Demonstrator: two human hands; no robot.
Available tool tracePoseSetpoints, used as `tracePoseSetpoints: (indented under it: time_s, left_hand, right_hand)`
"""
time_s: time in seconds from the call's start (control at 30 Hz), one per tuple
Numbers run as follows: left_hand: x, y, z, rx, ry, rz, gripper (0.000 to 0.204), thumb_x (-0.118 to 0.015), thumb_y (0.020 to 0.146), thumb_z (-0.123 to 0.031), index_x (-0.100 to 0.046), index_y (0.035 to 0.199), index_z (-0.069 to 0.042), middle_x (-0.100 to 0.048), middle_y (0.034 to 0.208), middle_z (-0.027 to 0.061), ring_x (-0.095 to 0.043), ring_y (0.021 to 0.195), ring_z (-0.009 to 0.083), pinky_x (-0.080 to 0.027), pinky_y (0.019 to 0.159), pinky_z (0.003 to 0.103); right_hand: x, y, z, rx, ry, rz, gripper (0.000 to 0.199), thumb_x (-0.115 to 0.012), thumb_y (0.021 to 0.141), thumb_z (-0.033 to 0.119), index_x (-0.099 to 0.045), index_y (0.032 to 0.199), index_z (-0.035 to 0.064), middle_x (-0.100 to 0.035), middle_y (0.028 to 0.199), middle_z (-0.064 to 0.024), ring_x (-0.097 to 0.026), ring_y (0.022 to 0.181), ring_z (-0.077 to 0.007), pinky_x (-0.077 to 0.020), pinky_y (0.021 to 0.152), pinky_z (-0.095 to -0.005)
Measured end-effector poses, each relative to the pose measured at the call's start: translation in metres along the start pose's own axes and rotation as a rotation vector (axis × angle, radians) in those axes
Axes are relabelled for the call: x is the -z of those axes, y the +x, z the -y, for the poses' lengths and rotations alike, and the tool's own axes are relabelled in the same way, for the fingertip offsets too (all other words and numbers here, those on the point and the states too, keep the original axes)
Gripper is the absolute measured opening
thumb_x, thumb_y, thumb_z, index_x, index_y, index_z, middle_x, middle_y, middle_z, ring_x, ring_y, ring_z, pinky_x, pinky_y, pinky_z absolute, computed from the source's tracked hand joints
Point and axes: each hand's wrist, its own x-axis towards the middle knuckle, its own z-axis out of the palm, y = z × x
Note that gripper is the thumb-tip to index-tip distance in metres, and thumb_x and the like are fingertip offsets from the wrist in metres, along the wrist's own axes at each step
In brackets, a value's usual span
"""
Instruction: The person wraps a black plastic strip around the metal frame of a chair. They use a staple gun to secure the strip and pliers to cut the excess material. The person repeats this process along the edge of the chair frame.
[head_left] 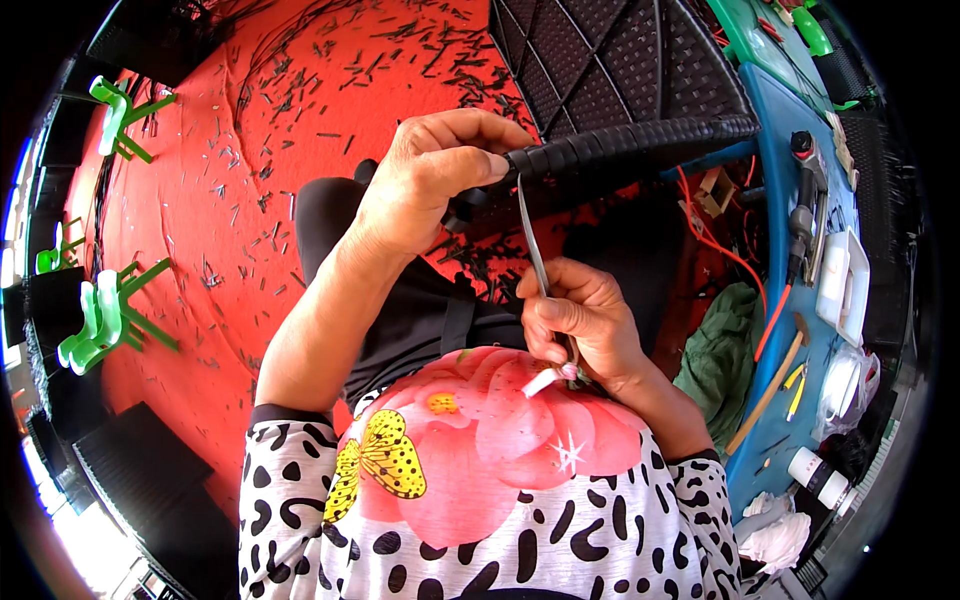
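Note:
A dark woven wicker panel (620, 70) with crossing bars stands in front of me, its near edge wrapped in a thick black plastic strip binding (640, 140). My left hand (440, 170) pinches the left end of that wrapped edge between thumb and fingers. In my right hand (585, 315), closed below it, is a thin, slightly curved metal blade (530, 230) pointing upward. The blade's tip meets the wrapping beside my left thumb. A pinkish-white wrap (550, 378) shows at the tool's lower end, under my right fist.
Black strip scraps litter the red floor (200, 200). On the right, a blue table (790, 330) carries a power tool (802, 200), a white tray (843, 285), a wooden-handled hammer (770, 385) and yellow pliers (797, 390). Green cloth (720, 340) hangs beside it; green stools (115, 310) stand left.

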Motion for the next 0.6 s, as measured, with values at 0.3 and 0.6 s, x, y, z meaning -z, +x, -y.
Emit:
tracePoseSetpoints:
  time_s: [0.3,0.6]
  left_hand:
    - [0.008,0.002,-0.005,0.013,-0.014,0.038,0.046,-0.053,0.069,-0.012,-0.057,0.109,0.011,-0.067,0.096,0.0155,-0.066,0.084,0.018,-0.051,0.08,0.026]
    - [0.01,0.004,0.0,-0.011,-0.048,0.031,0.048,-0.054,0.069,-0.012,-0.056,0.11,0.012,-0.067,0.097,0.0158,-0.066,0.083,0.0175,-0.052,0.078,0.026]
  right_hand:
    - [-0.007,-0.003,0.018,-0.199,0.335,0.167,0.023,-0.058,0.092,0.015,-0.057,0.107,-0.0018,-0.05,0.063,-0.0043,-0.045,0.044,-0.0101,-0.0359,0.041,-0.0225]
    - [-0.025,-0.006,0.022,-0.166,0.281,0.078,0.021,-0.054,0.094,0.014,-0.056,0.108,-0.0018,-0.049,0.065,-0.0039,-0.043,0.044,-0.0087,-0.0352,0.042,-0.0214]
